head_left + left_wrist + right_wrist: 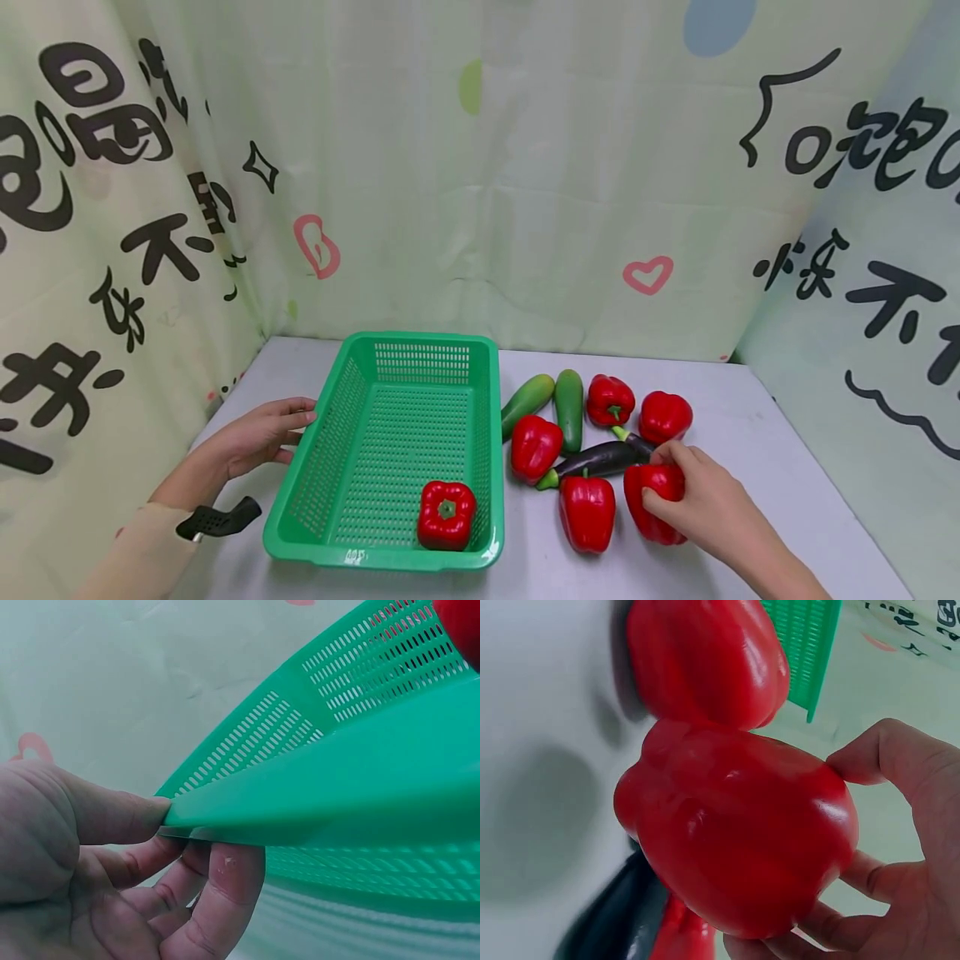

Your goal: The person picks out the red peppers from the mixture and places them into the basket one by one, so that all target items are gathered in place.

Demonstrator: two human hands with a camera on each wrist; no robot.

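Note:
My left hand [258, 437] pinches the left rim of a green plastic basket [408, 433], thumb above and fingers below in the left wrist view. Inside the basket, one red bell pepper [446, 512] lies at the near right corner, stem up. On the right, my right hand [708, 504] grips another red bell pepper [742, 825] between thumb and fingers. In the right wrist view this pepper appears raised, its shadow apart from it on the table. Just left of it is a red bell pepper [587, 517] on the table.
Right of the basket lie more red bell peppers [536, 448], two green cucumber-like vegetables [569, 408] and dark eggplants [600, 459], close together. The white table [750, 442] ends at a printed curtain [555, 208] behind and at both sides.

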